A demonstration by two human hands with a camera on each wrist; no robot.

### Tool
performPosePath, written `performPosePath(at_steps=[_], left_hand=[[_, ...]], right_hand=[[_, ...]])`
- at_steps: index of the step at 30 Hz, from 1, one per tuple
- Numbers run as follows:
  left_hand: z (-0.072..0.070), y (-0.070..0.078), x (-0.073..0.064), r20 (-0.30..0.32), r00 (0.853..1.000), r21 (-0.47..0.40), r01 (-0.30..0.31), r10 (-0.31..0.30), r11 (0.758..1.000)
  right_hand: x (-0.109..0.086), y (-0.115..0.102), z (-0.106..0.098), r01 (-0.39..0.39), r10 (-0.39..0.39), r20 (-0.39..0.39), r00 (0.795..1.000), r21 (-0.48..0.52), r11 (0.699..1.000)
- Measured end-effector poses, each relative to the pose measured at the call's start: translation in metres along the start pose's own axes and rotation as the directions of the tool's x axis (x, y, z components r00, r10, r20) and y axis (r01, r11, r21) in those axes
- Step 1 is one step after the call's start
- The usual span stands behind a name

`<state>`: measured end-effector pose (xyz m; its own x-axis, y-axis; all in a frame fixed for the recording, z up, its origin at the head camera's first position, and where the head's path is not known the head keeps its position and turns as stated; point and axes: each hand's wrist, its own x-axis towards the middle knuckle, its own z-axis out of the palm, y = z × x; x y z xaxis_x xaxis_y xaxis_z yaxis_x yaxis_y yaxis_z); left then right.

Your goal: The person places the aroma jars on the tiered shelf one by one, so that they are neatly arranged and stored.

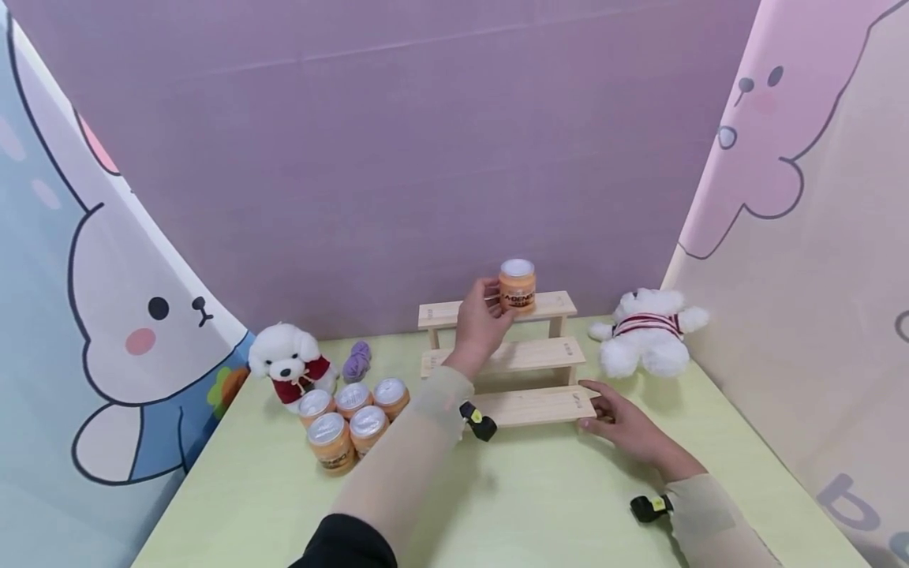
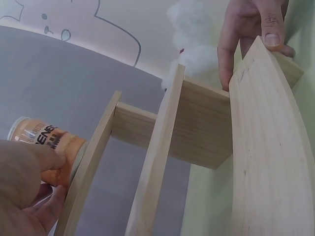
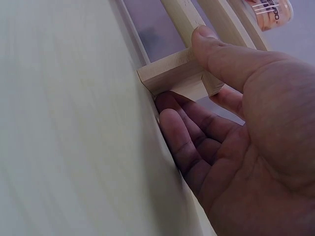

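Note:
My left hand (image 1: 484,322) holds an orange jar (image 1: 518,288) with a pale lid by its side. In the left wrist view the jar (image 2: 51,142) has its base right at the top board of a three-step wooden rack (image 1: 525,355). Down at the rack's right end, my right hand (image 1: 628,426) grips the lowest step. The right wrist view shows the thumb (image 3: 216,49) lying on the wood and the other fingers curled in under the step's end. My left forearm hides the left part of the lower steps.
Several matching orange jars (image 1: 332,443) stand grouped at the left, partly behind my left forearm. Behind them are a white plush dog (image 1: 287,359) and a purple yarn bundle (image 1: 357,361). A white plush toy (image 1: 645,335) in a striped top sits right of the rack. Printed panels border the table (image 1: 540,505).

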<state>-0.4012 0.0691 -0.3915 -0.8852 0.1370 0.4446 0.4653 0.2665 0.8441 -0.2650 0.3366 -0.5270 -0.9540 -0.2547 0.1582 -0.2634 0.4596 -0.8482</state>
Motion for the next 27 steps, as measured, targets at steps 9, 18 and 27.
performPosePath(at_steps=[9, 18, 27], left_hand=[[-0.011, -0.001, -0.003, 0.026, 1.000, 0.034, 0.006, -0.007, 0.999], [-0.019, 0.000, -0.008, 0.044, 0.999, 0.076, -0.031, 0.028, 0.997], [-0.039, 0.002, -0.023, 0.041, 0.999, 0.236, -0.024, 0.015, 0.971]], right_hand=[[-0.001, -0.005, -0.002, -0.012, 0.012, 0.007, 1.000, 0.012, 1.000], [-0.002, -0.003, -0.002, -0.016, 0.016, 0.002, 1.000, 0.027, 1.000], [-0.002, 0.000, -0.003, -0.021, 0.021, -0.001, 1.000, 0.032, 0.999]])
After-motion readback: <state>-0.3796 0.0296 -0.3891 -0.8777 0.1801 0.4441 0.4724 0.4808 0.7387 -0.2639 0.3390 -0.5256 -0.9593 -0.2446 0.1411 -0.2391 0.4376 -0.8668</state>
